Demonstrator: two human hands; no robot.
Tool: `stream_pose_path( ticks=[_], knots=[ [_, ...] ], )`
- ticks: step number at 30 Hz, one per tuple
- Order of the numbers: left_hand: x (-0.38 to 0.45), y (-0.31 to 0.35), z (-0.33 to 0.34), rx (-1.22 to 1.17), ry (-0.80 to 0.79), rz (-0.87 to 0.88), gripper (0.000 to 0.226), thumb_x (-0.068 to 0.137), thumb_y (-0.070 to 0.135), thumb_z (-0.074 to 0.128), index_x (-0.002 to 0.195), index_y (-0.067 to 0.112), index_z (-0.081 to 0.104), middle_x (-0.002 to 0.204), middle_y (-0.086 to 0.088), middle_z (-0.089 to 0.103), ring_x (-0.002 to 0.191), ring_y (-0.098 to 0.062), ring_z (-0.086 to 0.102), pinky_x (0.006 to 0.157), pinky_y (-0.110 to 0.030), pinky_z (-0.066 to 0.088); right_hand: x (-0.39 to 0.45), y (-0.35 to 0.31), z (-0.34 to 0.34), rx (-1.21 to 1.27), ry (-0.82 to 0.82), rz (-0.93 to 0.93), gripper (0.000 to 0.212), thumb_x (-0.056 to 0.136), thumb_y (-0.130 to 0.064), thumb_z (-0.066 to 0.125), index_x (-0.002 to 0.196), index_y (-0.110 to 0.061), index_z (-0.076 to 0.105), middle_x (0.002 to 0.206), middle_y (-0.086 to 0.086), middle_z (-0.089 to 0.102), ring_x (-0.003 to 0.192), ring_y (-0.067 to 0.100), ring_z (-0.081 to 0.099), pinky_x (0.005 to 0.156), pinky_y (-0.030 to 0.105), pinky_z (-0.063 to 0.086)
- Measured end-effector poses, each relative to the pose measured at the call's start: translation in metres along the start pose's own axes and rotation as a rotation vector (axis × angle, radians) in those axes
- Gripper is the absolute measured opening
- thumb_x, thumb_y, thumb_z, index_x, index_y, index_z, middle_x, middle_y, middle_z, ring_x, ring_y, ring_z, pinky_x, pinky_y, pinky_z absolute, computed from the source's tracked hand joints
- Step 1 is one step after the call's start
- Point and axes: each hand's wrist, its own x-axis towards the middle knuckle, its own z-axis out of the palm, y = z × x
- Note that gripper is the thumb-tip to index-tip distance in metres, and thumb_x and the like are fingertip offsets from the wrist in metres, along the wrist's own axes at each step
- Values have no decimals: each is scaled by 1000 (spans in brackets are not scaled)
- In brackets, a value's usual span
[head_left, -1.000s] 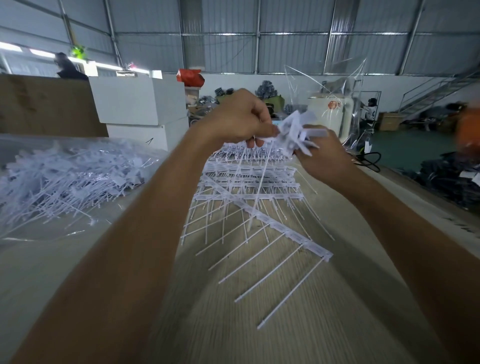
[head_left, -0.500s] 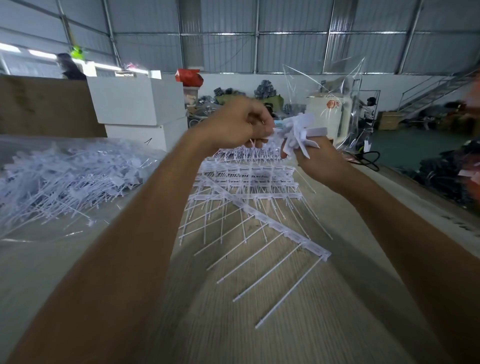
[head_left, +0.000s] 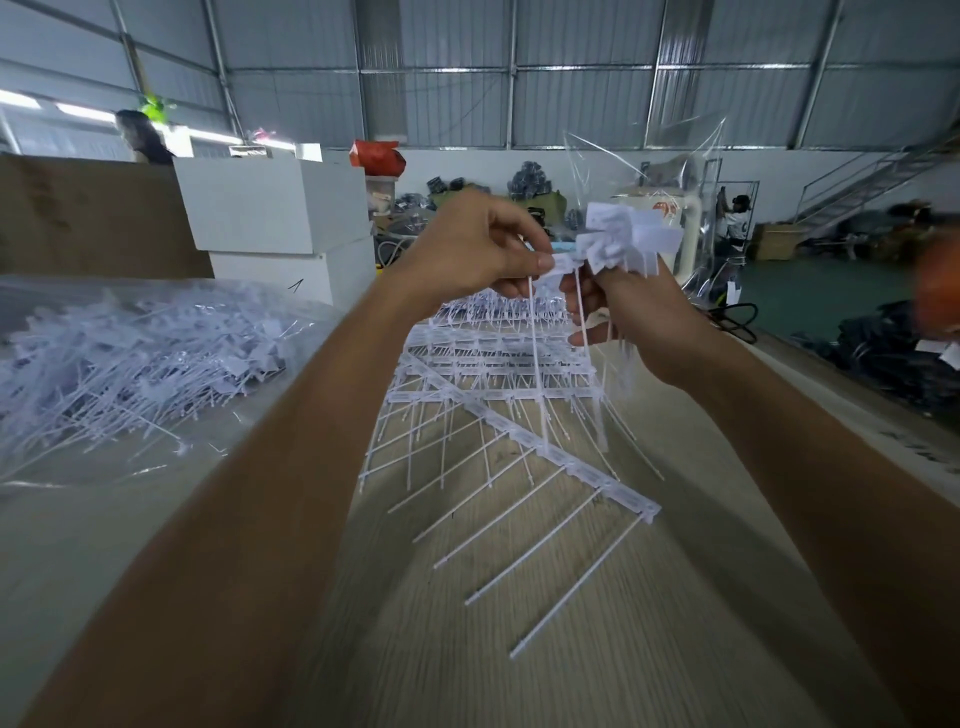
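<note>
Centre frame, raised: pinching one white tag tie (head_left: 535, 364) by its head with left hand (head_left: 478, 249). Gripping bundle of tag ties (head_left: 623, 239) in right hand (head_left: 639, 322), heads fanned above fist. Below, on surface (head_left: 519, 649): joined strips of ties (head_left: 545, 452). Left edge: clear bag of loose ties (head_left: 130, 364).

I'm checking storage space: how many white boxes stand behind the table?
2. The bigger box sits on top. The other box lies directly under it, behind the tie pile. The brown board may hide more.
</note>
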Motion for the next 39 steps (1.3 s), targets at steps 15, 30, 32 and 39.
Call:
stream_pose_path(
  ticks=[15,30,32,39],
  knots=[
    [5,2,0,-149,212,-2,16,90,-3,68,105,2,73,72,1,73,66,-25,68,62,-35,60,-1,0,-2,-106,-33,-183,15,98,-26,65,95,-12,67,54,-15,55,43,-1,44,44,18,35],
    [4,5,-4,31,146,-187,14,84,-9,69,87,3,75,71,-8,68,41,-9,55,45,-21,47,-4,5,2,-1065,16,-695,5,89,-5,61,94,-6,62,80,21,66,64,33,56,60,31,33],
    [3,5,-3,80,147,-195,12,83,-10,70,88,0,75,58,0,63,37,-8,51,42,-19,43,-7,4,4,-1122,22,-718,9,90,-7,64,98,-9,60,82,19,67,65,36,60,60,31,34],
    [2,8,-5,99,109,-148,16,83,-10,69,86,5,75,53,0,63,40,-13,59,40,-20,42,-6,4,2,-1048,57,-694,16,87,-4,63,102,-9,61,82,17,66,63,28,47,59,31,33]
  ],
)
